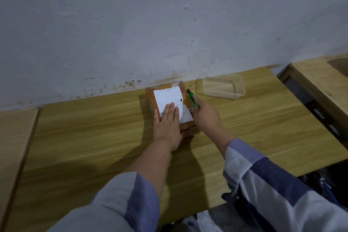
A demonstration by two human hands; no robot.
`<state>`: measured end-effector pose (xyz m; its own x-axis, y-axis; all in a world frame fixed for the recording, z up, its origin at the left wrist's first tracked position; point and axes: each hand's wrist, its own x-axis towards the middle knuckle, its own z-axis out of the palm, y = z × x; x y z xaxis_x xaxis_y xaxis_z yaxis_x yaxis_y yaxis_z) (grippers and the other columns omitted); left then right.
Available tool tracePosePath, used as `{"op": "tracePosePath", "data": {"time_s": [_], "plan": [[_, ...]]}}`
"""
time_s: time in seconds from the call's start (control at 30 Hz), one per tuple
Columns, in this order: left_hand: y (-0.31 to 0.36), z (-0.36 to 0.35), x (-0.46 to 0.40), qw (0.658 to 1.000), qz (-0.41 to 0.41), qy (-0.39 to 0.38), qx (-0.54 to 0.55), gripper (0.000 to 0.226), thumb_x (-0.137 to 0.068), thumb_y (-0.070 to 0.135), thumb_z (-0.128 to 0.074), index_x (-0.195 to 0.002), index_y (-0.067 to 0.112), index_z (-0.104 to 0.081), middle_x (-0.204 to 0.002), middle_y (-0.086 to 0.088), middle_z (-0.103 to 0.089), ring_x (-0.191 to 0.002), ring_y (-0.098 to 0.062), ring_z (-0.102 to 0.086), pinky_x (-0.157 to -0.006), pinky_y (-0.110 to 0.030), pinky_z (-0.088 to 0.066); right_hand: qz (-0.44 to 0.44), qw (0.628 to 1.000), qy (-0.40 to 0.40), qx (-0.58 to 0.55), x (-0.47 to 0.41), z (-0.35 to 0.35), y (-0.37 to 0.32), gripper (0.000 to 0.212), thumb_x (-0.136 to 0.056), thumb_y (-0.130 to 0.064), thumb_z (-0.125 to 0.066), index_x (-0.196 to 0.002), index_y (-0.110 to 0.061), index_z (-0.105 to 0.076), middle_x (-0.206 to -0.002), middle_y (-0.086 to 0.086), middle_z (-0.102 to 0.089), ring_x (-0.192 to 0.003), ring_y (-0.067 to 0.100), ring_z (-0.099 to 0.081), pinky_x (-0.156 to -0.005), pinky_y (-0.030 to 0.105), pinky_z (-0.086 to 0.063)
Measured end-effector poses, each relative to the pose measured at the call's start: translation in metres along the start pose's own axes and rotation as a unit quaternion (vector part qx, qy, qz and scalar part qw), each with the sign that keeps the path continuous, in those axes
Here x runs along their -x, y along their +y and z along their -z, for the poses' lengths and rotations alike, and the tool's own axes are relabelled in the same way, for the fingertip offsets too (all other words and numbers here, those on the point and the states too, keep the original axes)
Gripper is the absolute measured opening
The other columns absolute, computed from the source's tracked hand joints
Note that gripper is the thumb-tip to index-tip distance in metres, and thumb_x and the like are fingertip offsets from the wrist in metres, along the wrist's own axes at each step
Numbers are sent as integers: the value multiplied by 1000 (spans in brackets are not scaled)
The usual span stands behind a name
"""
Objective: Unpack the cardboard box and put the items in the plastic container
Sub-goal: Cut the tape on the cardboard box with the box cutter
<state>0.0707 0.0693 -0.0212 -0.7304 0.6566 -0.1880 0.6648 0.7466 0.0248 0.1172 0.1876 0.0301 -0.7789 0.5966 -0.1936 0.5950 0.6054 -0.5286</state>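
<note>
A: Where is the cardboard box (pixel 167 103)?

B: On the wooden table (pixel 94 128), at its far edge close to the wall (pixel 150 24). It is a small brown rectangular box, sealed with glossy brown tape, and a smooth white shipping label (pixel 169 98) covers most of its top.

A: And the hands?

B: The left hand (pixel 166 124) lies flat on the box top, palm down, fingers straight and together, pressing on the near part of the label and gripping nothing. The right hand (pixel 204 115) is closed around a green-handled cutter (pixel 193 100), which lies along the right edge of the box with its dark tip pointing away.

A: The plastic container (pixel 223 86)?

B: Clear, thin-walled, rectangular with rounded corners, lidless and upright. It stands to the right of the box, slightly farther, near it but apart.

A: The surroundings?

B: The table has a smooth yellowish wood grain. The wall is rough white plaster with dark specks and stains along its base. Both sleeves (pixel 263 184) are soft cloth in pale grey and blue blocks.
</note>
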Motion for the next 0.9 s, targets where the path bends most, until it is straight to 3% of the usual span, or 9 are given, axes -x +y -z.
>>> {"op": "tracePosePath", "data": {"time_s": [0.2,0.33,0.43,0.7,0.8,0.9], "plan": [[-1,1,1,1000,0,-3,-3,86,-94,51,-42,-151,11,9,-160,-7,17,-147,-21,18,-117,-54,5,-12,996,-4,-84,-4,6,4,47,-95,-15,-39,-141,-29,-41,-116,16,-66,-81,27,-58,-62,27,-42],[0,-1,-1,1000,0,0,-1,84,-95,54,-38,-151,12,8,-160,-6,16,-147,-21,17,-117,-54,5,5,999,-49,-10,-7,19,-3,50,-95,-14,-40,-143,-25,-36,-114,18,-65,-83,30,-56,-50,27,-35],[0,-8,-4,1000,14,9,2,84,-95,59,-35,-152,13,7,-161,-5,14,-147,-21,16,-117,-54,6,20,994,-65,80,-8,14,-7,55,-95,-18,-41,-147,-26,-26,-114,19,-65,-99,35,-61,-64,30,-42],[4,-6,-2,1000,24,2,-5,78,-98,50,-34,-151,13,10,-160,-5,17,-147,-21,18,-116,-53,8,26,995,-52,81,13,15,1,53,-95,-15,-38,-147,-22,-27,-117,18,-64,-104,35,-61,-71,33,-44],[4,-2,1,1000,23,-3,-10,75,-99,36,-37,-151,12,12,-160,-6,18,-146,-21,19,-117,-54,6,21,992,-66,104,20,12,2,62,-92,-9,-40,-148,-27,-21,-112,19,-66,-100,35,-62,-68,33,-43],[5,1,2,1000,24,-7,-6,79,-98,41,-39,-151,12,12,-159,-5,19,-146,-21,19,-117,-54,7,26,991,-58,116,27,9,5,64,-92,-8,-39,-148,-28,-18,-107,20,-66,-95,36,-62,-65,33,-41]]}}
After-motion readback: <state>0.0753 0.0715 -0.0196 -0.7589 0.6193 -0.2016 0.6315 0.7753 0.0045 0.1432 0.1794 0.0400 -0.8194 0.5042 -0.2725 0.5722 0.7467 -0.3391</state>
